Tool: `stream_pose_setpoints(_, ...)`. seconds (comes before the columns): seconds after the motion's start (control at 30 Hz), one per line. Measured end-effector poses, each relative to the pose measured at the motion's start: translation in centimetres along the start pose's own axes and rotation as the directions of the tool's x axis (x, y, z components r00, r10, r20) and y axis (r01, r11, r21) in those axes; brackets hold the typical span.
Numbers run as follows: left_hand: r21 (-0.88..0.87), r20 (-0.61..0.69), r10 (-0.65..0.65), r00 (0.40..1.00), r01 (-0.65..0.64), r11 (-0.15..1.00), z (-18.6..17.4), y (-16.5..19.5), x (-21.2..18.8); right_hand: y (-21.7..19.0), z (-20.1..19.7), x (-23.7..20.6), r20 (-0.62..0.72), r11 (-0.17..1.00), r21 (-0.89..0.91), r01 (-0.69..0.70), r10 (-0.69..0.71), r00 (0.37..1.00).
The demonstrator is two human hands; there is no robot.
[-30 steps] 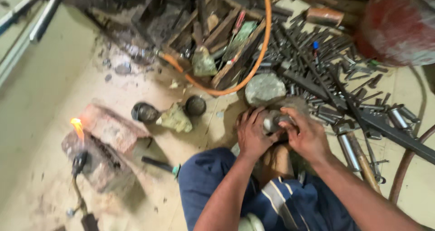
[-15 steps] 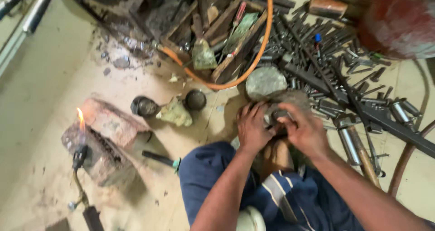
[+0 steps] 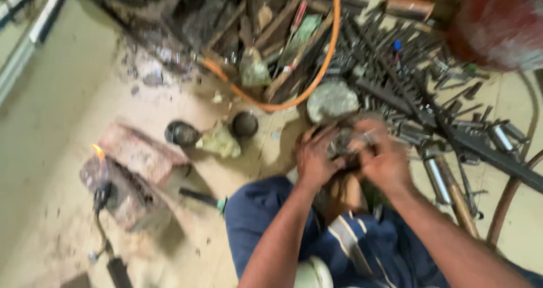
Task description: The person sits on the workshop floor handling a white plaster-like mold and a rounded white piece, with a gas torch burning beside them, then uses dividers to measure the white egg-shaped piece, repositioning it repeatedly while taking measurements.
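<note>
Both my hands meet over a small grey metal part point(image 3: 342, 143) just past my knees. My left hand point(image 3: 315, 159) grips it from the left, fingers curled around it. My right hand point(image 3: 383, 158) grips it from the right. The part is mostly hidden by my fingers and blurred. A grey stone point(image 3: 332, 101) lies on the floor right behind my hands. My blue trousers point(image 3: 257, 220) fill the foreground below.
A lit torch point(image 3: 100, 175) burns beside two bricks point(image 3: 138, 152) at the left. Two small dark cups point(image 3: 181, 133) and a greenish lump point(image 3: 219, 141) sit in the middle. An orange hose point(image 3: 334, 45) loops at the back. Several metal rods and tools point(image 3: 430, 96) lie right, by a red cylinder point(image 3: 498, 22).
The view has shifted a little. My hands have stayed together on the metal part, with fingers shifting around it. The flame still burns.
</note>
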State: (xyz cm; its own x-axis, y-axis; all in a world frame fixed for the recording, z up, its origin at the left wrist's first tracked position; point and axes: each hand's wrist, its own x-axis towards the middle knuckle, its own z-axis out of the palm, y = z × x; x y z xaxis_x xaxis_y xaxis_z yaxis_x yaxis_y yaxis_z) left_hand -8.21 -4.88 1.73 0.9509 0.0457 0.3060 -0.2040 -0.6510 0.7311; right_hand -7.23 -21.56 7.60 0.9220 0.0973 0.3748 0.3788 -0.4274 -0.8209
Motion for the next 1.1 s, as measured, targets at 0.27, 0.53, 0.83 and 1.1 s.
stream_pose_setpoints(0.27,0.013,-0.040,0.036,0.999,-0.036,0.999,0.4,-0.2,-0.4,-0.6,-1.0,0.6,0.188,0.932,-0.363,-0.014,0.088,0.978)
stream_pose_setpoints(0.53,0.034,-0.055,-0.001,0.998,0.003,0.999,1.0,-0.4,-0.4,-2.3,-1.1,1.3,0.182,0.953,-0.241,0.185,-0.143,0.973)
stream_pose_setpoints(0.83,0.073,-0.116,0.096,0.989,-0.088,0.993,1.5,-0.8,-0.9,-1.5,-0.9,0.9,0.149,0.938,-0.299,0.177,-0.137,0.979)
stream_pose_setpoints(1.1,0.094,-0.107,0.093,0.990,-0.083,0.992,1.2,0.4,-0.6,-0.4,-0.9,0.6,0.084,0.935,-0.310,0.172,-0.153,0.985)
